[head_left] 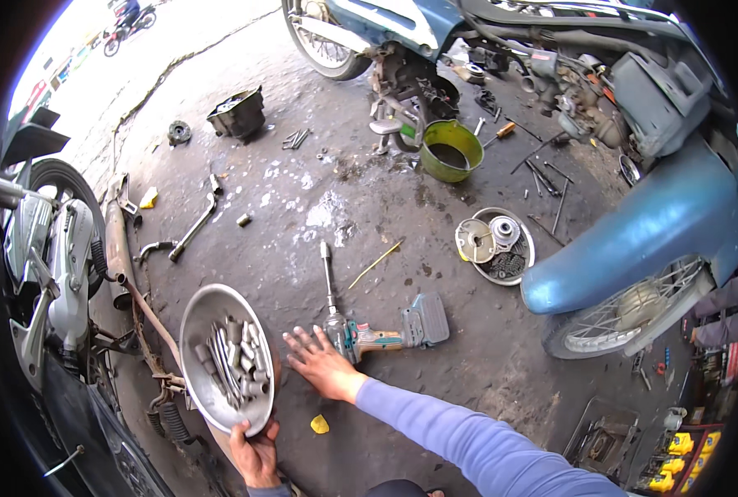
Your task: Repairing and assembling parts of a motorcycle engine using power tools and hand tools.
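My left hand (254, 455) grips the near rim of a metal bowl (211, 305), thumb on the edge, and the bowl is tilted toward me. Inside lie several sockets (249, 354) and slim curved metal bars. My right hand (323, 364) reaches in from the right, palm down with fingers spread and nothing in it. Right beside those fingers, a teal cordless impact wrench (377, 338) rests on the ground, its long socket extension (327, 269) pointing away from me. Whether the fingertips touch the wrench, I cannot tell.
A blue motorbike fender (642, 232) and wheel stand at the right, a dark motorbike (70, 282) at the left. Farther off are a green bucket (452, 151) of dark liquid, a parts bowl (528, 263), a black container (238, 113) and scattered tools. A yellow scrap (320, 424) lies near me.
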Demonstrator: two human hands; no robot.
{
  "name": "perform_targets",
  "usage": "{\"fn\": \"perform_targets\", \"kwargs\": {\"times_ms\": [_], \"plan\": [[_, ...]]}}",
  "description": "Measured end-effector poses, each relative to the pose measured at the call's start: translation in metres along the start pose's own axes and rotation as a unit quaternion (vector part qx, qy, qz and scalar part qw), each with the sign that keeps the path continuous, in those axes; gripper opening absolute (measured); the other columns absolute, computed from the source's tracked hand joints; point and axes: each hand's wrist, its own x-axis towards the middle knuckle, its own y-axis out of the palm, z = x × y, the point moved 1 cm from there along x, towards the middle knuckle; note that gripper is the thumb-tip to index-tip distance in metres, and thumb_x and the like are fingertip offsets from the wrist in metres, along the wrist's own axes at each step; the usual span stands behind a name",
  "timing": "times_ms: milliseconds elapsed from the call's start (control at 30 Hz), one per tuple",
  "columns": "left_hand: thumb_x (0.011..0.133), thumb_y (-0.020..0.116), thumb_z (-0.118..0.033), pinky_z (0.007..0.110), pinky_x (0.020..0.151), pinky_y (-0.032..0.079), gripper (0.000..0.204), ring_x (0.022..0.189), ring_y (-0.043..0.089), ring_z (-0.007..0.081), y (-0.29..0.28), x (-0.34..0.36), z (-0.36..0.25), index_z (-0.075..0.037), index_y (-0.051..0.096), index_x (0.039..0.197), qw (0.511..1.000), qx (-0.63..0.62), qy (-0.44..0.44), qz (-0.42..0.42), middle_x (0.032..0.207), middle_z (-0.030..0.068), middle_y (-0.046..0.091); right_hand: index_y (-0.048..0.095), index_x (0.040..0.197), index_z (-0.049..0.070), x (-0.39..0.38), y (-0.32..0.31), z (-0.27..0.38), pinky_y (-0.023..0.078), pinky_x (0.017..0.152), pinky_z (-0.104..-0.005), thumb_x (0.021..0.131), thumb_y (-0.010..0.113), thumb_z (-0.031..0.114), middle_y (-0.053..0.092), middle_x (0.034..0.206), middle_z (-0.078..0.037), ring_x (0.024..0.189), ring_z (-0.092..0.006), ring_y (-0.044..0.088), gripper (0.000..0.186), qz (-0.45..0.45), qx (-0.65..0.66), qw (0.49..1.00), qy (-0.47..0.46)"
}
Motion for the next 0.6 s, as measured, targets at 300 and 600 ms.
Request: {"fn": "perform_targets", "kwargs": {"times_ms": [300, 600], "plan": [[0.091, 0.053, 0.001, 0.036, 0.079, 0.048, 0.025, 0.096, 0.058, 0.025, -0.129, -0.121, 0.108, 0.005, 0.059, 0.114, 0.964, 0.231, 0.11, -0.077, 0.105, 0.0122, 0.063, 0.05, 0.137, 0.008, -0.072, -0.024, -0.088, 0.045, 0.101, -0.0465, 0.083, 0.068, 0.008, 0.063, 0.123, -0.022, 0.118, -0.0404, 0.059, 0.058, 0.079, 0.265, 0.903, 0.329], [0.094, 0.055, -0.007, 0.039, 0.084, 0.05, 0.026, 0.105, 0.058, 0.0284, -0.157, -0.136, 0.153, 0.0, 0.061, 0.118, 0.942, 0.291, -0.137, -0.094, 0.121, 0.0173, 0.062, 0.047, 0.142, 0.006, -0.278, -0.042, -0.005, 0.041, 0.102, -0.0482, 0.075, 0.068, 0.001, 0.059, 0.125, -0.02, 0.119, -0.0375, 0.054, 0.071, -0.189, 0.194, 0.876, 0.399]]}}
